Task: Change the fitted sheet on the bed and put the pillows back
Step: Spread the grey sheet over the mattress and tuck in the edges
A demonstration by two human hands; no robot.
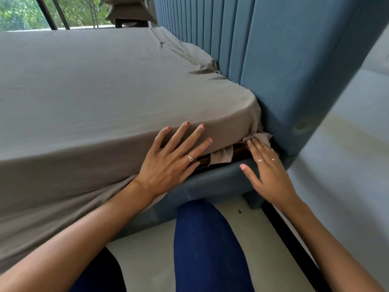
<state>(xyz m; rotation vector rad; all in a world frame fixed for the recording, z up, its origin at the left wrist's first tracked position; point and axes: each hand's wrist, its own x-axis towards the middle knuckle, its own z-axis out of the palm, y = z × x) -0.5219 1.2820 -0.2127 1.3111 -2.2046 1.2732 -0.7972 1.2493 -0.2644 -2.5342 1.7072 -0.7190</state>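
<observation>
A taupe fitted sheet point(101, 87) covers the mattress and wraps its near corner by the blue headboard point(284, 60). My left hand point(174, 157) lies flat with spread fingers on the sheet's side face. My right hand point(267, 167) has straight fingers pushing a bunched bit of sheet point(259, 137) into the gap under the mattress corner. A loose flap of sheet point(222, 155) hangs over the dark wooden rail. Pillows point(130, 11) are stacked on a stand beyond the bed's far side.
The blue padded bed frame point(216, 182) runs below the mattress, its leg on the pale floor point(147, 260). A light wall point(347, 154) stands close on the right. My knees in dark blue trousers point(208, 249) are against the frame. Windows lie beyond the bed.
</observation>
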